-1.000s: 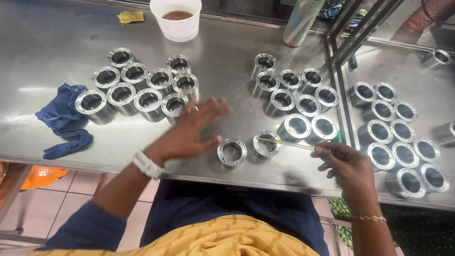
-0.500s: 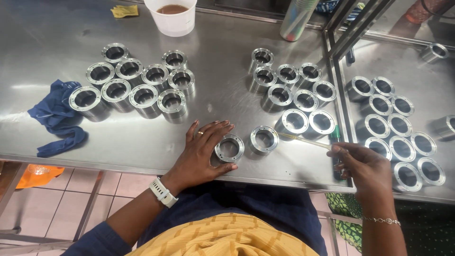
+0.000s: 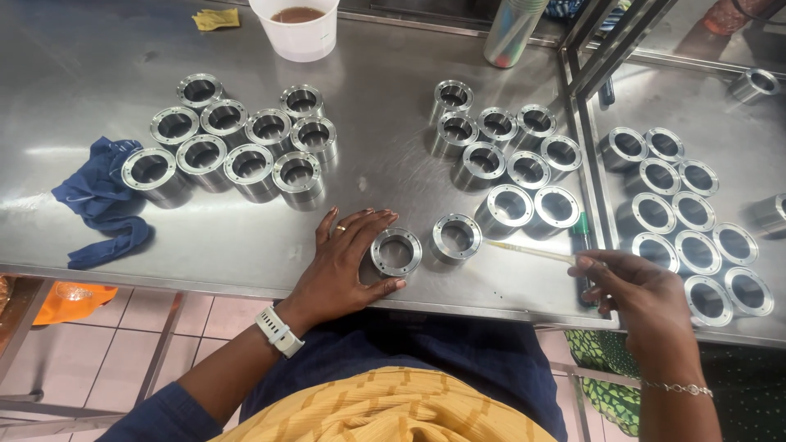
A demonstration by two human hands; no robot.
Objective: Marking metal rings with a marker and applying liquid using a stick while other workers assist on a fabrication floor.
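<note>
My left hand (image 3: 344, 262) rests flat on the steel table (image 3: 385, 155), fingers and thumb curved around a short metal ring (image 3: 396, 251) near the front edge. A second metal ring (image 3: 457, 237) stands just to its right. My right hand (image 3: 634, 290) pinches a thin pale stick (image 3: 528, 250) whose tip points left toward that second ring.
Several metal rings are grouped at the left (image 3: 237, 147), in the middle (image 3: 512, 155) and on the right table (image 3: 688, 213). A blue cloth (image 3: 102, 200) lies at the left edge. A white cup of brown liquid (image 3: 296, 26) and a tall tumbler (image 3: 512, 31) stand at the back.
My left hand drew back from the left group to the front edge and settled around the near ring. My right hand shifted slightly right, still holding the stick.
</note>
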